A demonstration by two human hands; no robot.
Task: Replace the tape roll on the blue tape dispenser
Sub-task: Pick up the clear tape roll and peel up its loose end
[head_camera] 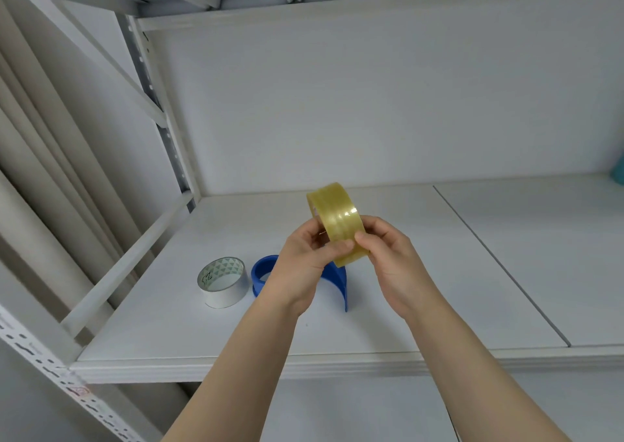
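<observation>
**Both your hands hold the clear tape roll above the shelf**

You hold the yellowish clear tape roll (336, 222) in the air with both hands, and it stands on its edge, a little tilted, with the open core turned to your left. Your left hand (305, 266) closes on the lower left part of the roll: the thumb presses on the outer band near its bottom, and the other fingers go behind the rim, where you cannot see their tips. Your right hand (393, 256) grips the roll from the other side. Its thumb lies on the outer band, tip almost touching the tip of the left thumb, and the remaining fingers wrap behind the roll. The upper half of the roll rises free above your fingertips.

Under your left hand and wrist, on the white shelf (405, 306), lies the blue tape dispenser (332, 278). Your left hand hides its middle part. To the left of your fingers the blue ring of the dispenser shows, and below your thumbs its curved blue blade part comes out to the front. The clear roll does not touch the dispenser; it is well above it.

Just beside the blue ring, further to the left of your left hand, the white tape roll (223, 281) rests on the shelf. Its inner core has a pattern of green triangles. It seems to touch the dispenser ring or nearly so; you cannot tell this surely.
</observation>
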